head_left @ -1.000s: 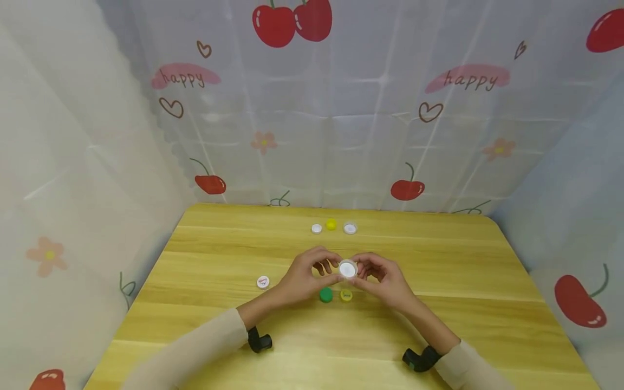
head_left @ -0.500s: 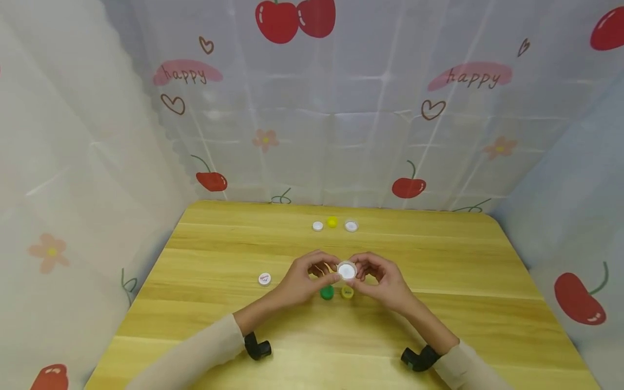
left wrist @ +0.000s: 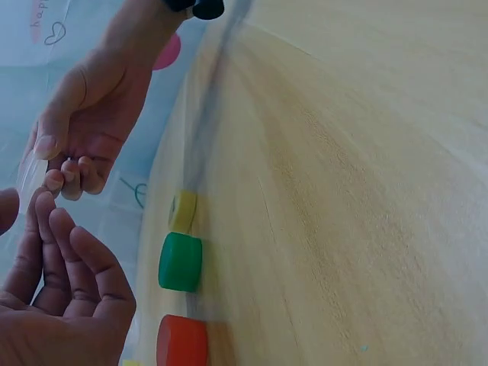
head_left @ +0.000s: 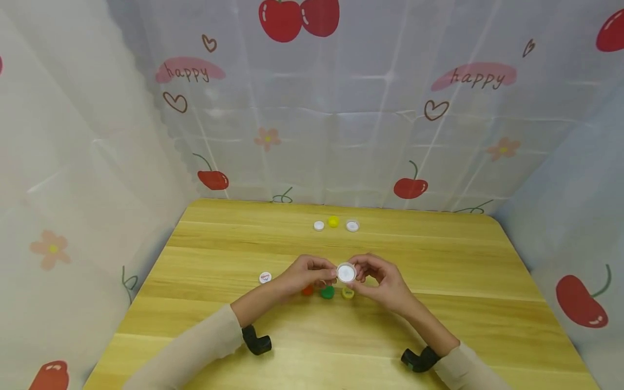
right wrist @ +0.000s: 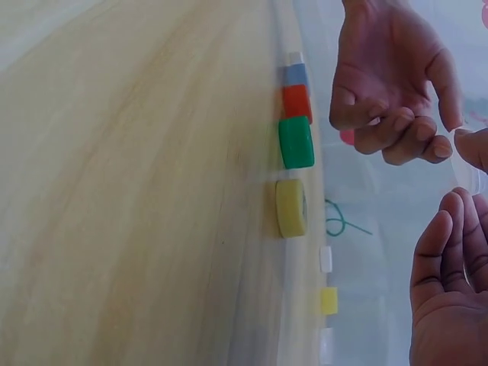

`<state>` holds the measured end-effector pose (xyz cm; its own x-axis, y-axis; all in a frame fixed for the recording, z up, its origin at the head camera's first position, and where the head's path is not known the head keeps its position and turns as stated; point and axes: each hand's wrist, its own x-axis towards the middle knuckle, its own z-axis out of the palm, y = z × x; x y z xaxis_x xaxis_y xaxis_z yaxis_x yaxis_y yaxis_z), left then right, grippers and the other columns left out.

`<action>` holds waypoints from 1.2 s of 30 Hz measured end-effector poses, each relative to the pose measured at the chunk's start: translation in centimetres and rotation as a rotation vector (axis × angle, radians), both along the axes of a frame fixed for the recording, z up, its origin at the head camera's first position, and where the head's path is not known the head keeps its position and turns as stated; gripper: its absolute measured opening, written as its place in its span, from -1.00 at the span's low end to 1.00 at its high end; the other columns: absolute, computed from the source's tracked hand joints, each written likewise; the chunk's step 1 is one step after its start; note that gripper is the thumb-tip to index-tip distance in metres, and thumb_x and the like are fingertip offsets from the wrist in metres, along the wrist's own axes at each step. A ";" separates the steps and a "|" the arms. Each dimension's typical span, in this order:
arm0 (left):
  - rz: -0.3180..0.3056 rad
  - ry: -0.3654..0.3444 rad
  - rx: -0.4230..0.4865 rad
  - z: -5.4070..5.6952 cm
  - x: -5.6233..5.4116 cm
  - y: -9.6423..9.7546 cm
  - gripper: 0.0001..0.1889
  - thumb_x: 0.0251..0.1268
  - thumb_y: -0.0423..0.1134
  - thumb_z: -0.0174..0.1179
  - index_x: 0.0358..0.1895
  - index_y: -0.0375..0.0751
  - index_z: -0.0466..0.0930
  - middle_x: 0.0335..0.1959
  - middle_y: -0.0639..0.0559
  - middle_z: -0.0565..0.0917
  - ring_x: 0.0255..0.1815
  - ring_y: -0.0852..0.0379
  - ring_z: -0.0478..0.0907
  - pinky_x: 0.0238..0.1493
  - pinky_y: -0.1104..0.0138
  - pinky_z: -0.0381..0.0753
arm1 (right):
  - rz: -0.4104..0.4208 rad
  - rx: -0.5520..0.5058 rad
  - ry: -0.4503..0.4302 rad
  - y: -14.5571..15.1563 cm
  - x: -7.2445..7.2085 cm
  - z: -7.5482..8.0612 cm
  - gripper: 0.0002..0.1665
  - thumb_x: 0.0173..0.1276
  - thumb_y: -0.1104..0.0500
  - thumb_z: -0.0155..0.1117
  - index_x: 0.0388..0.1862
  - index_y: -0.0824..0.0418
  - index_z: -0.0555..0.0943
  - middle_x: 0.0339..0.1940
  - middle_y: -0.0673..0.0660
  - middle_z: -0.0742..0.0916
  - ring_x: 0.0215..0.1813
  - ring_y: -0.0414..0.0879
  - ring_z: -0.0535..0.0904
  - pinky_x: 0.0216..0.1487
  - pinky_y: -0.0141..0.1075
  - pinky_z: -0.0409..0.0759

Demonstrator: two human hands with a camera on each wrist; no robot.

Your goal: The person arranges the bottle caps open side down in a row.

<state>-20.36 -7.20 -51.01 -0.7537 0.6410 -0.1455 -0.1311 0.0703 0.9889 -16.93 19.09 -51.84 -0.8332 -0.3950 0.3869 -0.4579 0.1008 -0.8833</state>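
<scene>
right hand (head_left: pixel 388 283) in a curled pinch on a white disc (head_left: pixel 346 273), left hand (head_left: pixel 303 274) opposite, grip unclear

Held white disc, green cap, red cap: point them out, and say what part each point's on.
Held white disc (head_left: pixel 346 273): head view, middle of its white face.
Green cap (left wrist: pixel 182 261): left wrist view, its side.
Red cap (left wrist: pixel 185 341): left wrist view, its side.

1. the round lid (head_left: pixel 346 273) has a white centre and a clear rim, face up.
2. the right hand (head_left: pixel 391 286) pinches one edge; the left hand's (head_left: pixel 298 277) fingertips meet the other.
3. it is raised above and right of the green cap (head_left: pixel 327 293).
</scene>
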 end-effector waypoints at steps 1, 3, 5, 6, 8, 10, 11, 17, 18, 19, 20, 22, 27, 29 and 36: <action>-0.005 -0.007 0.003 0.0 0.0 0.0 -0.75 0.60 -0.16 0.27 0.02 -0.30 0.77 -0.26 0.20 0.78 -0.14 0.13 0.67 0.05 0.23 0.73 | 0.001 0.002 -0.001 0.0 0.0 0.0 -0.50 0.29 0.44 0.56 0.18 0.20 0.69 -0.13 0.20 0.76 -0.17 -0.04 0.64 -0.11 -0.35 0.71; -0.009 -0.013 0.003 0.0 0.0 -0.1 -0.76 0.60 -0.18 0.26 0.01 -0.30 0.77 -0.27 0.20 0.79 -0.15 0.11 0.67 0.02 0.25 0.73 | 0.004 0.004 -0.005 -0.1 0.0 -0.1 -0.51 0.30 0.44 0.56 0.18 0.20 0.69 -0.12 0.20 0.76 -0.17 -0.02 0.63 -0.10 -0.34 0.71; -0.013 -0.010 0.001 0.0 0.0 -0.2 -0.76 0.61 -0.20 0.26 0.02 -0.33 0.77 -0.27 0.20 0.79 -0.15 0.08 0.66 -0.01 0.28 0.73 | 0.003 0.007 -0.011 -0.1 0.1 -0.1 -0.50 0.29 0.43 0.56 0.18 0.19 0.70 -0.13 0.20 0.76 -0.16 -0.01 0.63 -0.10 -0.34 0.71; -0.015 -0.009 -0.004 0.0 0.0 -0.2 -0.75 0.60 -0.21 0.26 0.04 -0.34 0.77 -0.27 0.20 0.79 -0.15 0.08 0.66 -0.01 0.29 0.72 | 0.004 0.009 -0.010 -0.1 0.1 -0.2 -0.50 0.29 0.43 0.57 0.18 0.19 0.70 -0.12 0.20 0.76 -0.16 -0.01 0.63 -0.10 -0.33 0.71; -0.023 -0.004 -0.013 0.0 0.0 -0.2 -0.74 0.60 -0.21 0.27 0.06 -0.36 0.77 -0.26 0.19 0.80 -0.15 0.09 0.67 -0.01 0.29 0.73 | 0.004 0.012 -0.011 0.0 0.1 -0.3 -0.50 0.28 0.43 0.57 0.18 0.20 0.70 -0.12 0.20 0.75 -0.16 0.00 0.63 -0.09 -0.33 0.71; -0.035 -0.002 -0.018 0.0 -0.1 -0.3 -0.72 0.60 -0.20 0.28 0.08 -0.39 0.76 -0.22 0.16 0.81 -0.13 0.12 0.67 0.04 0.28 0.74 | 0.009 0.017 -0.007 0.0 0.1 -0.4 -0.50 0.27 0.43 0.58 0.17 0.20 0.70 -0.12 0.20 0.75 -0.16 0.00 0.63 -0.09 -0.33 0.71; -0.041 -0.006 -0.020 0.0 -0.2 -0.4 -0.71 0.59 -0.20 0.29 0.08 -0.39 0.76 -0.19 0.13 0.82 -0.12 0.13 0.68 0.09 0.25 0.76 | 0.010 0.021 -0.006 0.0 0.1 -0.5 -0.50 0.27 0.43 0.59 0.17 0.19 0.70 -0.12 0.19 0.74 -0.16 -0.01 0.63 -0.09 -0.33 0.71; -0.065 0.016 -0.054 -0.1 -0.4 -0.7 -0.73 0.53 -0.22 0.32 0.05 -0.39 0.78 -0.06 -0.12 0.83 -0.03 0.07 0.75 0.26 0.06 0.77 | 0.022 0.070 0.031 0.0 0.1 -0.8 -0.51 0.27 0.36 0.62 0.16 0.15 0.72 -0.14 0.15 0.75 -0.18 -0.06 0.64 -0.10 -0.32 0.71; -0.063 0.032 -0.067 -0.2 -0.5 -0.7 -0.74 0.53 -0.22 0.32 0.04 -0.36 0.79 -0.07 -0.11 0.84 -0.04 0.06 0.74 0.23 0.09 0.78 | 0.022 0.079 0.041 0.0 0.1 -0.8 -0.51 0.27 0.36 0.63 0.16 0.14 0.72 -0.15 0.14 0.76 -0.19 -0.05 0.64 -0.11 -0.30 0.71; -0.059 0.050 -0.079 -0.3 -0.5 -0.7 -0.75 0.52 -0.21 0.32 0.02 -0.34 0.80 -0.09 -0.08 0.84 -0.06 0.06 0.74 0.19 0.12 0.79 | 0.019 0.090 0.050 -0.1 0.0 -0.9 -0.51 0.28 0.34 0.63 0.16 0.13 0.71 -0.15 0.13 0.76 -0.20 -0.05 0.64 -0.13 -0.29 0.70; -0.052 0.071 -0.091 -0.3 -0.5 -0.7 -0.76 0.51 -0.20 0.32 0.00 -0.31 0.81 -0.12 -0.03 0.84 -0.08 0.04 0.72 0.12 0.15 0.79 | 0.014 0.098 0.058 -0.1 0.0 -0.9 -0.52 0.29 0.34 0.63 0.16 0.13 0.71 -0.16 0.12 0.77 -0.21 -0.03 0.64 -0.14 -0.27 0.70; -0.033 0.116 -0.112 -0.4 -0.5 -0.6 -0.78 0.49 -0.19 0.32 -0.03 -0.25 0.83 -0.17 0.05 0.83 -0.15 0.06 0.69 0.02 0.23 0.77 | 0.002 0.113 0.064 -0.2 -0.1 -1.0 -0.52 0.30 0.32 0.63 0.17 0.12 0.71 -0.16 0.11 0.78 -0.23 -0.01 0.63 -0.17 -0.24 0.68; 0.044 0.247 -0.158 -0.3 -0.3 -0.7 -0.82 0.47 -0.17 0.32 -0.10 -0.14 0.85 -0.22 0.09 0.80 -0.20 0.14 0.61 -0.07 0.30 0.66 | -0.030 0.162 0.024 -0.4 -0.1 -0.9 -0.38 0.30 0.26 0.64 0.32 0.14 0.64 -0.16 0.12 0.75 -0.24 -0.04 0.64 -0.22 -0.26 0.69; 0.084 0.307 -0.181 -0.3 -0.3 -0.8 -0.84 0.48 -0.15 0.33 -0.11 -0.09 0.85 -0.21 0.07 0.80 -0.18 0.15 0.63 -0.05 0.31 0.65 | -0.040 0.170 -0.037 -0.4 0.0 -0.7 -0.40 0.37 0.24 0.59 0.35 0.13 0.61 -0.14 0.14 0.73 -0.25 -0.06 0.66 -0.24 -0.28 0.70; 0.236 0.513 -0.199 0.0 -0.1 -0.8 -0.94 0.45 -0.21 0.37 -0.15 0.05 0.80 -0.22 0.14 0.78 -0.20 0.17 0.68 -0.08 0.33 0.74 | 0.023 0.104 -0.366 -0.6 -0.3 0.0 -0.60 0.75 0.07 0.12 0.14 0.41 0.65 -0.19 0.34 0.71 -0.37 -0.02 0.66 -0.45 -0.23 0.69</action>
